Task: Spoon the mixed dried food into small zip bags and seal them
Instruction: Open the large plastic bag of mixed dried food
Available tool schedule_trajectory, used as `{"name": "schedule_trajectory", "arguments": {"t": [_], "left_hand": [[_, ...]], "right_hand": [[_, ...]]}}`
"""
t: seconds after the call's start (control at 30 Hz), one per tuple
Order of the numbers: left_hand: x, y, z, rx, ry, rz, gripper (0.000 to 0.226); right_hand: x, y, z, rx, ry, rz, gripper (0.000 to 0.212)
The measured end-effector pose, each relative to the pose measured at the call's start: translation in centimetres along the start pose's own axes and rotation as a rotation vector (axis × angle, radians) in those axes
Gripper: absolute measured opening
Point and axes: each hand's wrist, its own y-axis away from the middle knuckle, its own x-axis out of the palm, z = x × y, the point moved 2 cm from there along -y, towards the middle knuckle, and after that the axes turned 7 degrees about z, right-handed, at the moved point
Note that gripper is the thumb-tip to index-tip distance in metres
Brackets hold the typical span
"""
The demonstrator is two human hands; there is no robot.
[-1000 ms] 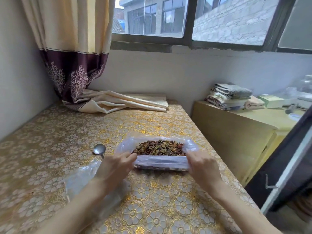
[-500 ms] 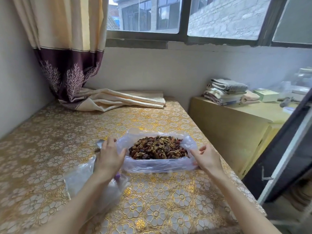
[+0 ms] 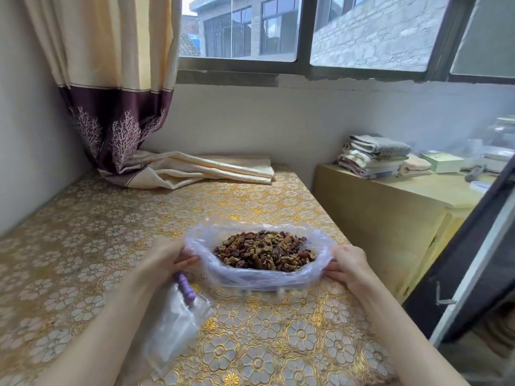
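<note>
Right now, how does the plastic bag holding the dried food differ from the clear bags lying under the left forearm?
The food bag is full of mixed dried food; the clear bags look empty. The food bag is spread open at the top, its rim rolled outward; the clear bags lie flat on the tablecloth. The left hand and right hand grip the food bag's ends; neither hand grips the clear bags. Both are thin, see-through plastic.

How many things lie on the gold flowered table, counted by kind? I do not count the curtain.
Open plastic bag of mixed dried food, held at its rim by the left hand and the right hand: 1
Clear empty zip bags: 1 pile, number unclear
Purple-handled spoon, its bowl hidden: 1
Total: 3 kinds
</note>
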Motion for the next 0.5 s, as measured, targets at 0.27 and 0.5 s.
{"name": "schedule_trajectory", "arguments": {"t": [0.27,0.5], "left_hand": [[-2.0,2.2,2.2,0.558,-0.858,-0.142,0.032],[-8.1,3.9,5.2,0.272,-1.235,-0.187,0.08]], "right_hand": [[1.7,3.9,-1.6,-0.64,0.809,-0.154,0.039],[3.9,6.4,-1.1,-0.752,0.957,-0.262,0.038]]}}
